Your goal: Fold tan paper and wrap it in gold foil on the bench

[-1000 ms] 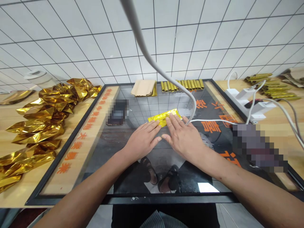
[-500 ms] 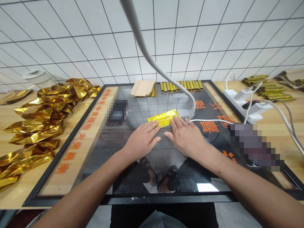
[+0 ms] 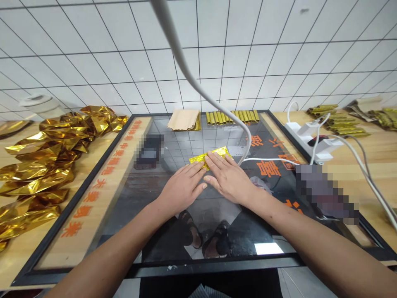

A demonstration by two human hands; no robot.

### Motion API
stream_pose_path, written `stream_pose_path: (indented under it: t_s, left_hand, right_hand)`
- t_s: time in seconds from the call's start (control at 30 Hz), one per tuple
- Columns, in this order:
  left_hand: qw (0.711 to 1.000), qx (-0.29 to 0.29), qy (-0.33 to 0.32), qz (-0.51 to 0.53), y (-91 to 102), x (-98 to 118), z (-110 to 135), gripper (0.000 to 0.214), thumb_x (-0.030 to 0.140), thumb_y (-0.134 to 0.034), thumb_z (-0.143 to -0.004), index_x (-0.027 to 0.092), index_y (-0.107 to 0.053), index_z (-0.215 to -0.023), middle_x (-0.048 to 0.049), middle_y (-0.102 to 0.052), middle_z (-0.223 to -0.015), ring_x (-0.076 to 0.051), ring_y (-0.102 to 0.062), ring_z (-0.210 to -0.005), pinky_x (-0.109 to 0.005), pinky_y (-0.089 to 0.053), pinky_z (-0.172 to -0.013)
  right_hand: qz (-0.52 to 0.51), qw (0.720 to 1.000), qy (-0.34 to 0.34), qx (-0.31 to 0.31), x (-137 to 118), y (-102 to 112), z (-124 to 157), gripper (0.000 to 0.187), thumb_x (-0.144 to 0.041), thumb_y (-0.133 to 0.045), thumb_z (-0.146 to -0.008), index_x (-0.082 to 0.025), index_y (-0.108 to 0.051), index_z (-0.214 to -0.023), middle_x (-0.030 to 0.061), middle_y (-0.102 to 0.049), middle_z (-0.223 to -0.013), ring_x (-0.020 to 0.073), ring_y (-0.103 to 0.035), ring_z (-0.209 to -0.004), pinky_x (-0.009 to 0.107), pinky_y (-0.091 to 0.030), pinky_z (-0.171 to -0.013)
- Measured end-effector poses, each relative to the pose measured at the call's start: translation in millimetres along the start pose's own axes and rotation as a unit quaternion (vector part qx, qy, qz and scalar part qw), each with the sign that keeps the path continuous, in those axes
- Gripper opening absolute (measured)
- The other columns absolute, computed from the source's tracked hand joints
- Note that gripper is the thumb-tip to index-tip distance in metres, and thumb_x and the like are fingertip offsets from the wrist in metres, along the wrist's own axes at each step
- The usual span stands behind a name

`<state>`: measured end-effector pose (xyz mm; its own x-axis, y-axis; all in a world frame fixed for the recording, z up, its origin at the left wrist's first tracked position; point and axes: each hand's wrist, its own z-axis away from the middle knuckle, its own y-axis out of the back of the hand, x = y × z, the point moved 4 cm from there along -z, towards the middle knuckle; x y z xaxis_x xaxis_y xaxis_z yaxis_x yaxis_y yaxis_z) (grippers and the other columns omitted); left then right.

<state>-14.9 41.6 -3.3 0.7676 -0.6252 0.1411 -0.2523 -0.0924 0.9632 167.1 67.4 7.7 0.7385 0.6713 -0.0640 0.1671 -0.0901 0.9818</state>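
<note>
A small sheet of gold foil paper (image 3: 220, 151) lies slightly tilted on the black-framed glass panel (image 3: 198, 231). My left hand (image 3: 181, 186) rests flat with its fingertips on the sheet's left part and near edge. My right hand (image 3: 231, 178) lies flat across the middle of the sheet, its fingers stretched out and covering much of it. Both thumbs point inward, close to each other. Under my fingers, part of the sheet is hidden, so any fold there cannot be made out.
A stack of paper (image 3: 183, 120) and a row of gold paper rolls (image 3: 231, 117) stand at the panel's back edge. Folded gold foil pieces (image 3: 56, 149) cover the left side. To the right are a power strip (image 3: 307, 138) and more rolls (image 3: 344, 124). A white cable (image 3: 214, 99) hangs in front.
My right hand has slid left along the gold foil paper, from its right end to its middle, closer to my left hand. The view has shifted slightly.
</note>
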Motion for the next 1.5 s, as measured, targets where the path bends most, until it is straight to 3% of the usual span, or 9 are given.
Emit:
stream_pose_path:
  t_s: [0.23,0.57,0.83,1.0,1.1,1.5]
  left_hand:
    - [1.000,0.002,0.000,-0.008,-0.4,0.0,-0.3,0.051,0.041,-0.046,-0.115,0.013,-0.058,-0.156,-0.0171,-0.056,-0.166,-0.030,-0.052,-0.156,-0.050,-0.039,-0.132]
    - [1.000,-0.015,0.009,-0.013,-4.1,-2.4,0.5,0.053,0.044,-0.045,-0.116,0.013,-0.059,-0.157,-0.0154,-0.054,-0.169,-0.030,-0.051,-0.157,-0.051,-0.038,-0.133]
    - [1.000,-0.005,0.012,0.013,-1.0,-2.3,0.2,0.052,0.042,-0.048,-0.114,0.016,-0.057,-0.158,-0.0158,-0.054,-0.168,-0.031,-0.051,-0.157,-0.053,-0.039,-0.132]
    - [1.000,-0.009,0.006,0.017,1.0,0.1,-0.9,0.050,0.037,-0.049,-0.113,0.013,-0.057,-0.157,-0.0172,-0.055,-0.167,-0.030,-0.050,-0.157,-0.051,-0.038,-0.133]
    - [1.000,-0.010,0.006,0.020,0.3,0.3,-1.1,0.053,0.035,-0.048,-0.113,0.013,-0.052,-0.161,-0.0168,-0.052,-0.169,-0.029,-0.049,-0.159,-0.051,-0.037,-0.134]
    - [0.999,-0.027,0.021,0.008,-2.5,-1.4,1.9,0.052,0.041,-0.046,-0.115,0.015,-0.058,-0.158,-0.0159,-0.052,-0.170,-0.031,-0.049,-0.159,-0.053,-0.036,-0.134]
  right_hand:
    - [-0.009,0.999,-0.036,0.000,7.8,-3.3,-4.8,0.075,-0.058,-0.025,-0.117,-0.007,-0.043,-0.169,0.0193,-0.038,-0.177,0.0307,-0.036,-0.166,0.053,-0.025,-0.136]
    - [0.025,0.994,-0.108,0.000,42.4,-12.9,-8.4,0.074,-0.054,-0.027,-0.117,-0.004,-0.042,-0.169,0.0234,-0.037,-0.177,0.0346,-0.037,-0.165,0.057,-0.029,-0.133]
    - [0.050,0.993,-0.079,0.075,19.4,8.3,-6.3,0.070,-0.052,-0.031,-0.117,-0.007,-0.042,-0.170,0.0220,-0.032,-0.179,0.0364,-0.031,-0.167,0.065,-0.017,-0.135]
    - [-0.039,0.999,-0.024,0.026,-3.6,8.3,-3.2,0.074,-0.057,-0.031,-0.117,-0.008,-0.041,-0.171,0.0201,-0.035,-0.178,0.0291,-0.032,-0.167,0.052,-0.028,-0.136]
    - [-0.072,0.997,-0.012,-0.008,-8.3,0.9,0.1,0.074,-0.058,-0.029,-0.117,-0.009,-0.042,-0.170,0.0185,-0.037,-0.178,0.0285,-0.032,-0.167,0.052,-0.033,-0.135]
    - [-0.016,0.998,-0.064,-0.021,35.1,-6.1,-6.8,0.073,-0.052,-0.025,-0.117,-0.003,-0.042,-0.169,0.0222,-0.035,-0.178,0.0320,-0.032,-0.167,0.054,-0.031,-0.135]
